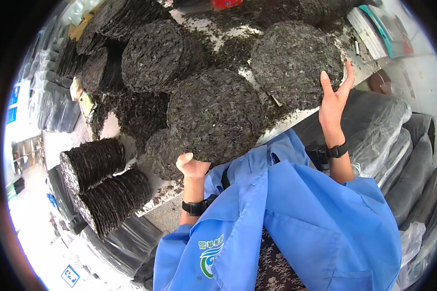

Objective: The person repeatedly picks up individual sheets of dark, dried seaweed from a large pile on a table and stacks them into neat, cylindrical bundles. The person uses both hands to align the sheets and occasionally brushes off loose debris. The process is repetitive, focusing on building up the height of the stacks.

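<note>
Round flat discs of dark dried seaweed lie stacked on a white table (112, 127). My left hand (192, 166) grips the near edge of a large seaweed disc (213, 114) at the table's front. My right hand (336, 94) is spread open, palm against the side of another seaweed disc (296, 63) further right. Both wrists wear black bands. My blue jacket fills the lower middle of the view.
More seaweed stacks (153, 56) crowd the back of the table. Two stacks (102, 186) lie on their sides at the table's left end. Clear plastic bags of dark seaweed (391, 128) sit to the right. A bagged pile (58, 104) is at the left.
</note>
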The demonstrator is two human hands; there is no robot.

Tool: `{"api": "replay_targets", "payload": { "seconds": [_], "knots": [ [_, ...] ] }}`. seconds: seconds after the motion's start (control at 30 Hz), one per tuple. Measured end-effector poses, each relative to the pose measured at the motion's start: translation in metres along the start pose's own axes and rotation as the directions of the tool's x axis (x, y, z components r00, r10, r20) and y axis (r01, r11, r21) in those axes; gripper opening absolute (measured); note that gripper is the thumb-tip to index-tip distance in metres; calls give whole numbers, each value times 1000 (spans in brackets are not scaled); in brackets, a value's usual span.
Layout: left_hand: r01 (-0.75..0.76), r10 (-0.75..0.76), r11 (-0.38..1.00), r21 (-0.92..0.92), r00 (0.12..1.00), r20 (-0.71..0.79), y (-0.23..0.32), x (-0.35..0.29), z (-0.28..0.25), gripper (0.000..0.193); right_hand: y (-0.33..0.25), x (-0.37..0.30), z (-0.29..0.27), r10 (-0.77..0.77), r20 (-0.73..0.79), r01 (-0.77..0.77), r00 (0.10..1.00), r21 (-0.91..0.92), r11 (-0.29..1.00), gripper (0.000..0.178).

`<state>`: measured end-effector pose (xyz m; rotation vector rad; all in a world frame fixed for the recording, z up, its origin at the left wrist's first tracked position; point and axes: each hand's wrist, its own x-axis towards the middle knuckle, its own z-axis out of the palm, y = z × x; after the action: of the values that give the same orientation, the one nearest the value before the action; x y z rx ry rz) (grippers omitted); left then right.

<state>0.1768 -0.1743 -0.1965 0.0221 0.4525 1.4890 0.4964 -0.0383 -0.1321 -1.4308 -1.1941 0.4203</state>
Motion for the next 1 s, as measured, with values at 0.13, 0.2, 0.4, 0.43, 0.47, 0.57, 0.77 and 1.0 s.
{"api": "replay_targets", "payload": {
  "seconds": [0.13,0.2,0.4,0.43,0.47,0.57,0.77,1.0],
  "knots": [
    [-153,153,988,10,986,-70,19,-24,-11,80,18,-18,22,314,381,-427,870,262,865,59],
    [-282,288,957,67,952,-105,39,-47,-9,81,31,-43,52,308,516,-376,799,29,926,59],
    [-565,566,817,117,824,30,112,-140,-34,70,19,-163,164,85,893,-377,442,99,921,59],
    [-595,601,796,115,799,-26,118,-152,-38,70,10,-180,183,76,921,-446,383,112,888,58],
    [-625,634,773,112,769,-80,121,-163,-43,70,0,-192,199,62,948,-461,311,93,882,58],
    [-660,669,744,108,732,-132,123,-184,-49,70,-22,-209,218,-20,969,-190,246,69,979,59],
    [-547,590,799,249,792,-154,75,-144,-31,73,-94,-173,163,-442,893,3,86,443,896,54],
    [-248,326,889,385,934,-149,30,-88,-17,82,-90,-176,150,-594,805,246,20,571,783,72]
  ]
}}
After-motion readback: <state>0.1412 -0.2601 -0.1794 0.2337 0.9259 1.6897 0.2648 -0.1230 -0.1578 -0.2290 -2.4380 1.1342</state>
